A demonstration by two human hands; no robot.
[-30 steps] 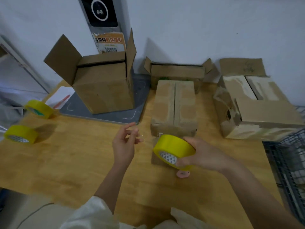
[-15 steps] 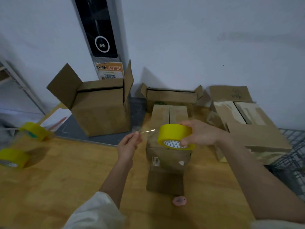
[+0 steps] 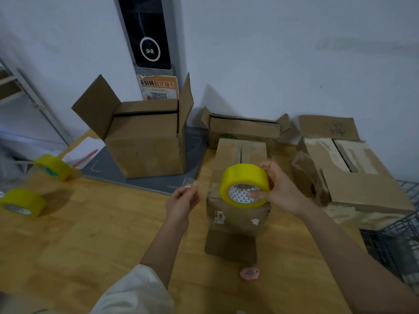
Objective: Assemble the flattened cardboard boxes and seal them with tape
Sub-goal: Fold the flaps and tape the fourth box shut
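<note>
From the head camera, the right hand grips a yellow tape roll, thumb reaching into the patterned core and fingers curled over the top of the roll. The roll is held in the air in front of a narrow closed cardboard box that lies lengthwise on the wooden table, its two top flaps meeting along a central seam. The left hand is raised to the left of the roll, fingertips pinched together on what looks like the clear free end of the tape; the strip itself is too faint to trace back to the roll.

Behind the left hand an open cardboard box stands upright on a grey mat, its flaps standing up. A low open box sits against the wall behind the narrow box, and a worn box with torn paper patches lies to the right, next to a wire basket. Two spare yellow tape rolls rest near the table's left edge. A small pink object lies on the table just in front of the narrow box. A kiosk post with an orange notice stands at the wall.
</note>
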